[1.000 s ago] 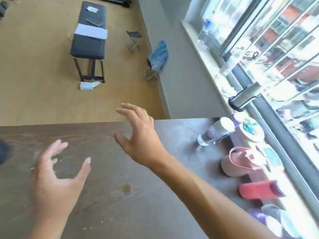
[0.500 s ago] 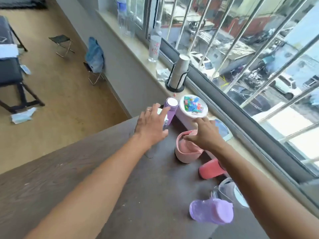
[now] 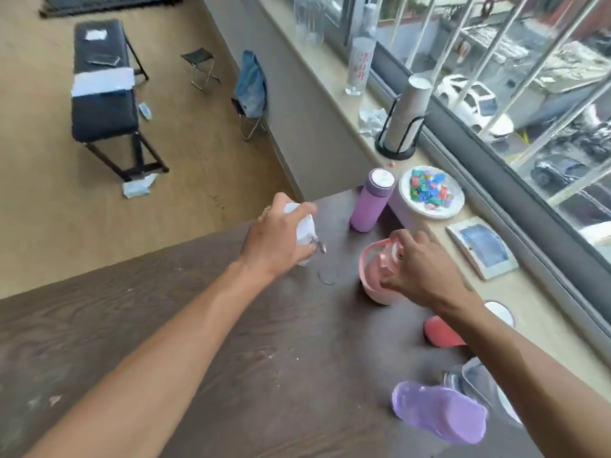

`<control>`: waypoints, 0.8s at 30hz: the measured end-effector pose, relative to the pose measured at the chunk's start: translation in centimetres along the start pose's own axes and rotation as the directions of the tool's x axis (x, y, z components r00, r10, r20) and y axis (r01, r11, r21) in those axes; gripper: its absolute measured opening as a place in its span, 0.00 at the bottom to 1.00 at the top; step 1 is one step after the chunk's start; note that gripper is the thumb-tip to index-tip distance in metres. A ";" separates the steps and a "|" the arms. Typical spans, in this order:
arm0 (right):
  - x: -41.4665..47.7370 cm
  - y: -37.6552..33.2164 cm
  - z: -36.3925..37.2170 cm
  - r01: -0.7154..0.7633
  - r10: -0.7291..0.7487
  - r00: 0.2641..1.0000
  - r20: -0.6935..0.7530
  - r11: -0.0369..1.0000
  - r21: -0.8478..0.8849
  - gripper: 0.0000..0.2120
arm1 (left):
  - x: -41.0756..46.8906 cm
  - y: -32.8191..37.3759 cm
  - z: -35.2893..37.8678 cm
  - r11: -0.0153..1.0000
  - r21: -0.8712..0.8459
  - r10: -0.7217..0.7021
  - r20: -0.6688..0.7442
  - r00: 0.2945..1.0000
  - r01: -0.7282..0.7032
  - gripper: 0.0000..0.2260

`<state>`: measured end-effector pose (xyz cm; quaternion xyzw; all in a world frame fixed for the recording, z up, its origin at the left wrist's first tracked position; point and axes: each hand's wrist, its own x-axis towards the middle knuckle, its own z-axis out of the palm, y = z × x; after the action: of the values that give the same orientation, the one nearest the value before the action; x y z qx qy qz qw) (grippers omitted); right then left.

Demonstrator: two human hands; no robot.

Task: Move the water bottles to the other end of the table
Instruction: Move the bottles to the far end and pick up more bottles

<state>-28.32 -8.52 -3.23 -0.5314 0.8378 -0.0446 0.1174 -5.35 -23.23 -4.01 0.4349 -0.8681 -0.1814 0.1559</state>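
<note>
Near the desk's [image 3: 165, 325] window-side corner, the left hand [image 3: 276, 239] wraps a clear bottle [image 3: 305, 226] while the right hand [image 3: 418, 269] closes on the pink bottle's [image 3: 375, 276] top, apparently both gripped for carrying together.

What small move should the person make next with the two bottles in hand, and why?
Probably lift both bottles straight up. The left hand is closed around the clear bottle, and the right hand grips the top of the pink bottle, which seems to rest on the table. The purple bottle stands close by, so a sideways drag could knock it.
</note>
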 end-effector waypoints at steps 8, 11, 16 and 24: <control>-5.8 -24.5 1.1 0.503 -0.520 0.851 0.077 0.847 0.172 0.33 | -23.8 -10.8 -13.1 0.899 -0.100 -0.434 -0.336 0.836 0.427 0.25; -10.1 -36.2 4.1 0.720 -0.745 0.657 0.113 0.665 0.200 0.30 | -34.8 -14.8 -16.7 0.826 -0.139 -0.545 -0.448 0.709 0.546 0.26; -19.7 -52.3 11.4 0.925 -0.937 0.243 0.249 0.302 0.232 0.32 | -51.8 -20.1 -19.3 0.560 -0.128 -0.752 -0.493 0.438 0.818 0.28; -31.8 -66.2 21.8 0.990 -0.939 -0.071 0.336 -0.026 0.137 0.31 | -63.9 -25.3 -17.7 0.255 -0.244 -0.874 -0.473 0.115 0.936 0.29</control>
<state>48.22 -7.37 -6.42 -0.9730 0.1725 0.0390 0.1485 56.58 11.42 -6.97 0.9094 -0.3499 -0.0623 0.2161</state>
